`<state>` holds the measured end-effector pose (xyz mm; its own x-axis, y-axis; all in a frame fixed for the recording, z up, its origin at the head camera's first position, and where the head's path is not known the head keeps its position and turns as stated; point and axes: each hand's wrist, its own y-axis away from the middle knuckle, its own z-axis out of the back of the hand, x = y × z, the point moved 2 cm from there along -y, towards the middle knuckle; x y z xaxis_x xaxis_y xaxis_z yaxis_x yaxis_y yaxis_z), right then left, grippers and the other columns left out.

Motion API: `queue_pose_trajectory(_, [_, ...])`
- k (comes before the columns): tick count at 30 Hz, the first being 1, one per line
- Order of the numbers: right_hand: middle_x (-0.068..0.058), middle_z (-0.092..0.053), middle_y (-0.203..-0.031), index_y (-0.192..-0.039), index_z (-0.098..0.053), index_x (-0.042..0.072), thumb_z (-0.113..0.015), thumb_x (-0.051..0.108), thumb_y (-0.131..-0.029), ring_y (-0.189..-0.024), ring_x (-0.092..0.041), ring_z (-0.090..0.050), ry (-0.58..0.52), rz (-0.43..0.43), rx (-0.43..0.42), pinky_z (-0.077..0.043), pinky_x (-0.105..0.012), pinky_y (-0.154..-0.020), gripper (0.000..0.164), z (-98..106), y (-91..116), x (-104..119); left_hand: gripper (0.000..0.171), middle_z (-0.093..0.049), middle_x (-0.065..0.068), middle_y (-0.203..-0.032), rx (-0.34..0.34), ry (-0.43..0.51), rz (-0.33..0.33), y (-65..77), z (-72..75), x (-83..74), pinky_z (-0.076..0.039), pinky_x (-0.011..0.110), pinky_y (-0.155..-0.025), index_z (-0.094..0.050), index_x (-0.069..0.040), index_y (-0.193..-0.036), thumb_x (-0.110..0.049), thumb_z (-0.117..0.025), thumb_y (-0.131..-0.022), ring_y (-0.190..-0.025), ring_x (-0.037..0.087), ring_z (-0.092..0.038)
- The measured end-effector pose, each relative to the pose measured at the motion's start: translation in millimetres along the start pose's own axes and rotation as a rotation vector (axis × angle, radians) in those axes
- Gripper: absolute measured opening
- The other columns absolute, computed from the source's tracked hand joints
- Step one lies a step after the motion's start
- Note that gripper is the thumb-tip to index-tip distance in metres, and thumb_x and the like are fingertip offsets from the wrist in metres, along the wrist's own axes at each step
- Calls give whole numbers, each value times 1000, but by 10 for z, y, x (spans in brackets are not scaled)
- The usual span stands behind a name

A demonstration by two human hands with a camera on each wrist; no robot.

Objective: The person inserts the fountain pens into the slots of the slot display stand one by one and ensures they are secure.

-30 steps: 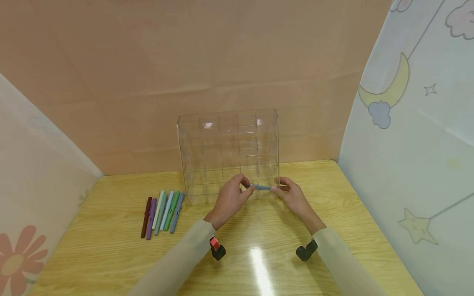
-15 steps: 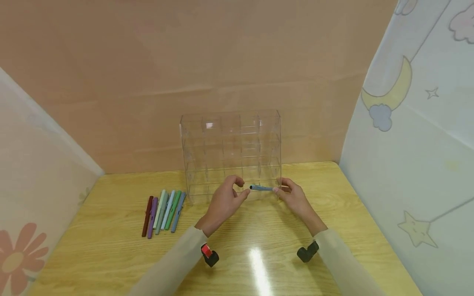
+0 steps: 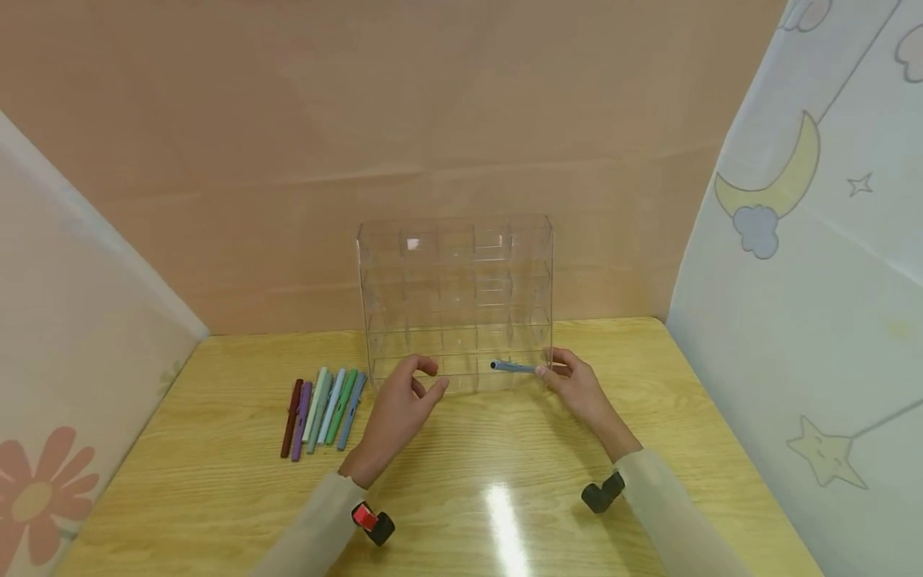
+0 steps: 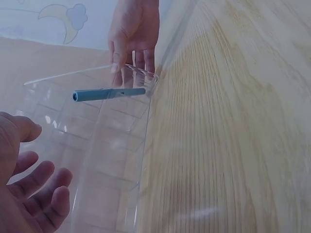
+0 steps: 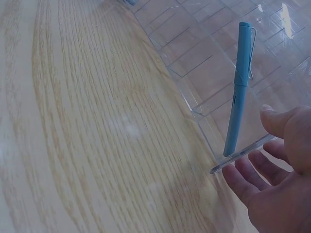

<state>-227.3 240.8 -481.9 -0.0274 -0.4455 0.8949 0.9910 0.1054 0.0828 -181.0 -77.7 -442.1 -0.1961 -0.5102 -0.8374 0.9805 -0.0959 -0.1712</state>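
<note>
A clear acrylic rack (image 3: 457, 300) with several compartments stands upright on the table. One blue capped pen (image 3: 513, 367) lies sideways in its lower right part; the right wrist view shows that pen (image 5: 238, 90) with its clip and its tail end by the side wall. My right hand (image 3: 577, 389) holds the rack's right side wall, thumb on the inner side and fingers outside, as the left wrist view shows. My left hand (image 3: 400, 409) is in front of the rack's lower left, fingers loosely bent and holding nothing.
Left of the rack, several capped pens lie side by side on the wooden table (image 3: 216, 481), among them a dark red pen (image 3: 292, 418), a purple pen (image 3: 301, 421) and a green pen (image 3: 342, 407). An orange-brown backdrop (image 3: 461, 104) hangs behind.
My left hand has let go of the blue pen's capped end and moved left and toward me. The pen stays in the rack; my right hand remains at the side wall.
</note>
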Motion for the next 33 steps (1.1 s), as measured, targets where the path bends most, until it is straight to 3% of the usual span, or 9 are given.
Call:
queue_pose_trajectory(11, [-27, -46, -162, -159, -42, 1, -62, 35, -109, -148, -48, -49, 23, 16, -8, -52, -57, -114, 64, 36, -42, -36, 30, -66, 8, -124, -62, 53, 85, 149, 316, 223, -50, 28, -60, -64, -14, -126, -32, -73, -103, -85, 18, -58])
queue_pose_trajectory(18, [-28, -47, -160, -159, -41, -2, -62, 34, -109, -147, -48, -51, 16, 21, -1, -53, -56, -112, 65, 38, -13, -4, 31, -71, 7, -116, -112, -35, 117, 268, 515, 429, -51, 26, -60, -65, -12, -126, -32, -72, -104, -82, 16, -61])
queue_pose_trajectory(26, [-29, -44, -163, -160, -38, -2, -62, 35, -110, -148, -49, -49, 28, 19, 14, -50, -58, -115, 67, 49, -5, 34, 30, -72, 13, -100, -130, -63, 187, 378, 744, 632, -52, 27, -59, -64, -11, -124, -32, -70, -105, -82, 17, -62])
queue_pose_trajectory(33, [-29, -46, -161, -160, -39, -2, -62, 35, -109, -148, -48, -50, 20, 20, 14, -51, -57, -114, 67, 40, -18, 26, 35, -72, 16, -107, -154, -97, 201, 427, 924, 786, -52, 27, -61, -63, -8, -127, -35, -69, -106, -86, 18, -62])
